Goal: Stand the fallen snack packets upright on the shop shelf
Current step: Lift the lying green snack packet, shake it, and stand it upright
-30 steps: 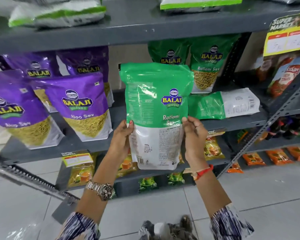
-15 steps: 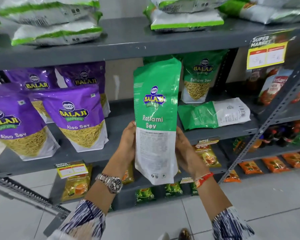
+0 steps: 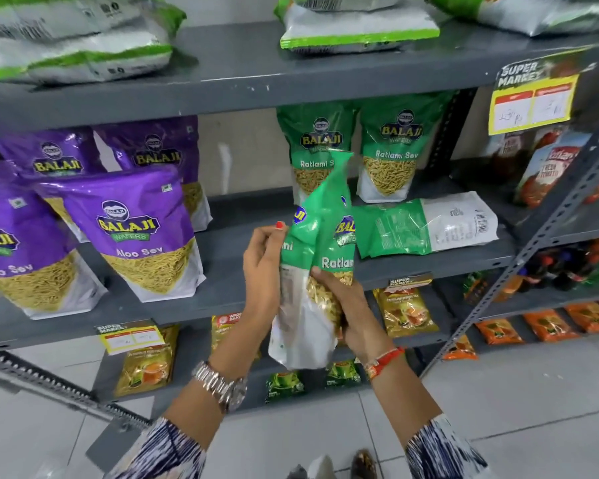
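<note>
I hold a green Ratlami Sev packet point(image 3: 317, 243) in front of the middle grey shelf point(image 3: 242, 257), upright and turned edge-on so it looks folded. My left hand point(image 3: 261, 267) grips its left side and my right hand point(image 3: 343, 305) grips its lower right. Another green packet point(image 3: 426, 224) lies flat on its side on the shelf just to the right. Two green packets point(image 3: 317, 150) point(image 3: 395, 150) stand upright at the back of that shelf.
Several purple Aloo Sev packets point(image 3: 135, 233) stand on the left of the same shelf. White-and-green packets point(image 3: 357, 29) lie flat on the shelf above. A yellow price tag point(image 3: 533, 105) hangs at the right. Small sachets point(image 3: 146, 368) fill the lower shelf.
The held packet has turned from showing its back to edge-on, with its front coming round. My hands have shifted lower on it, and the view has moved closer to the shelf.
</note>
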Demonstrator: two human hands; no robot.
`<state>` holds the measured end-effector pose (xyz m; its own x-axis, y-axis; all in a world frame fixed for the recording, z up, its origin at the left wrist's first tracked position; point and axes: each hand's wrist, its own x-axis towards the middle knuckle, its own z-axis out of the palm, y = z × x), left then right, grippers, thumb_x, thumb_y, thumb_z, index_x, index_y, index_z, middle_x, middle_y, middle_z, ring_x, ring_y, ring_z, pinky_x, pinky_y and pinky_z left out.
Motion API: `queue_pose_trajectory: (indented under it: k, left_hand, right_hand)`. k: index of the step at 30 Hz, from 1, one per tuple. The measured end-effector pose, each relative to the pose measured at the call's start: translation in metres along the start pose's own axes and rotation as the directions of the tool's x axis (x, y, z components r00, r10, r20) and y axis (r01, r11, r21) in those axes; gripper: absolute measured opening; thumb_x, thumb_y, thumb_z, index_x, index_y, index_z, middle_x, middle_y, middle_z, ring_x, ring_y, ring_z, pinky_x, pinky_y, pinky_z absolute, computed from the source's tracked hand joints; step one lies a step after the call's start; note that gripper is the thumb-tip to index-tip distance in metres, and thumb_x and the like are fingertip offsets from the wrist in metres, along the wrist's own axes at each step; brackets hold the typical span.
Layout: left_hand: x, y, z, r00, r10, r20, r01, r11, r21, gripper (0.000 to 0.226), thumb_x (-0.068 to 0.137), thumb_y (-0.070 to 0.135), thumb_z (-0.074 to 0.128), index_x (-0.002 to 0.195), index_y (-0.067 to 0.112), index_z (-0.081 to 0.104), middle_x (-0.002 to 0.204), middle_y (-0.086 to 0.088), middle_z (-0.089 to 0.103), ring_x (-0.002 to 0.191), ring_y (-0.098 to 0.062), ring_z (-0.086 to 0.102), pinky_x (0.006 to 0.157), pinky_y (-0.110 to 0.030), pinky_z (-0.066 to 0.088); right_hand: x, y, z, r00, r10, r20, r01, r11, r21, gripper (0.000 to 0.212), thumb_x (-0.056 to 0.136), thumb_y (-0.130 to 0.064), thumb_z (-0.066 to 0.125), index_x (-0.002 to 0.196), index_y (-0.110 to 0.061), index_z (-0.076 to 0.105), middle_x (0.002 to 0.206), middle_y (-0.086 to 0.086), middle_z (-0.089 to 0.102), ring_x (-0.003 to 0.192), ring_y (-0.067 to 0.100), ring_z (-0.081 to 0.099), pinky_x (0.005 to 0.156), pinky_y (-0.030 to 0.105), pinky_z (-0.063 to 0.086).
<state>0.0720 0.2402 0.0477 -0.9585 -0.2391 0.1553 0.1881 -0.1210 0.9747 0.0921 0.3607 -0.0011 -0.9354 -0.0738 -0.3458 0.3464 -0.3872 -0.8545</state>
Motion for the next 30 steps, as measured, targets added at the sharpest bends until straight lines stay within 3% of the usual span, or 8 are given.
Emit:
queue_pose_trajectory:
  k: [3,7,11,15,17,23,26,30]
  left_hand:
    - [-0.015,0.005,0.002,0.979,0.040,0.201,-0.072,0.986,0.154,0.038,0.080,0.023,0.066,0.113,0.011,0.050,0.096,0.013,0.063,0.081,0.008,0.062,0.069,-0.010,0.050]
    - [-0.012,-0.005,0.002,0.990,0.136,0.041,-0.142,0.947,0.288,0.036,0.082,0.018,0.064,0.115,0.012,0.052,0.092,0.013,0.063,0.077,0.011,0.061,0.067,-0.012,0.049]
    - [-0.008,-0.007,-0.005,0.988,0.152,-0.001,-0.150,0.974,0.168,0.021,0.091,0.011,0.049,0.111,0.012,0.056,0.097,0.009,0.065,0.083,0.007,0.063,0.069,-0.011,0.049]
    - [-0.004,-0.004,-0.011,0.992,0.129,0.017,-0.130,0.986,0.105,0.021,0.096,0.012,0.040,0.112,0.017,0.053,0.100,0.013,0.062,0.085,0.010,0.061,0.072,-0.009,0.047]
    - [-0.003,-0.004,-0.012,0.991,0.131,0.021,-0.132,0.987,0.087,0.025,0.096,0.012,0.038,0.118,0.016,0.048,0.104,0.015,0.060,0.089,0.011,0.060,0.075,-0.009,0.047]
    - [-0.003,-0.008,-0.017,0.991,0.118,0.057,-0.122,0.989,0.083,0.031,0.097,0.017,0.035,0.126,0.009,0.045,0.107,0.008,0.061,0.087,0.010,0.061,0.075,-0.009,0.048]
    - [-0.006,-0.009,-0.017,0.991,0.105,0.081,-0.117,0.980,0.159,0.026,0.097,0.018,0.035,0.115,0.006,0.051,0.097,0.010,0.062,0.078,0.012,0.061,0.068,-0.007,0.048]
    - [-0.014,-0.011,-0.024,0.981,0.172,0.085,-0.191,0.913,0.361,0.033,0.098,0.021,0.032,0.104,-0.001,0.056,0.084,0.010,0.061,0.066,0.006,0.059,0.057,-0.002,0.040]
  right_hand:
    - [0.002,-0.006,0.002,0.992,-0.095,-0.081,0.095,0.995,-0.010,0.062,0.055,-0.029,0.084,0.109,-0.016,0.055,0.099,0.006,0.070,0.091,0.026,0.069,0.088,0.043,0.055]
    - [0.000,-0.008,0.010,0.985,-0.119,-0.128,0.092,0.975,-0.200,0.098,0.023,-0.063,0.084,0.108,-0.026,0.051,0.102,-0.002,0.068,0.098,0.022,0.065,0.092,0.042,0.053]
    - [-0.012,-0.014,-0.001,0.983,-0.182,-0.039,0.166,0.953,-0.254,0.046,0.057,-0.033,0.085,0.083,-0.035,0.047,0.085,-0.019,0.062,0.083,0.005,0.061,0.076,0.022,0.049]
    - [-0.025,-0.024,-0.022,0.978,-0.179,0.103,0.190,0.976,-0.107,0.089,0.025,-0.055,0.085,0.100,-0.024,0.048,0.086,-0.025,0.065,0.071,-0.015,0.061,0.055,0.002,0.045]
    - [-0.023,-0.023,-0.031,0.977,-0.183,0.110,0.190,0.980,-0.063,0.101,0.022,-0.058,0.087,0.109,-0.024,0.051,0.096,-0.020,0.069,0.082,-0.011,0.065,0.060,0.004,0.048]
    - [-0.034,-0.020,-0.028,0.974,-0.222,0.038,0.219,0.974,0.066,0.035,0.078,-0.014,0.069,0.105,-0.029,0.051,0.094,-0.016,0.066,0.079,-0.010,0.066,0.068,0.010,0.051]
    - [-0.038,-0.012,-0.022,0.976,-0.216,-0.038,0.218,0.972,0.084,0.076,0.064,-0.021,0.081,0.131,-0.019,0.046,0.126,0.004,0.062,0.112,0.020,0.063,0.095,0.037,0.051]
    - [-0.043,-0.001,-0.023,0.952,-0.292,-0.089,0.299,0.950,0.085,0.046,0.062,-0.014,0.078,0.105,-0.013,0.061,0.095,0.005,0.075,0.093,0.025,0.071,0.080,0.037,0.059]
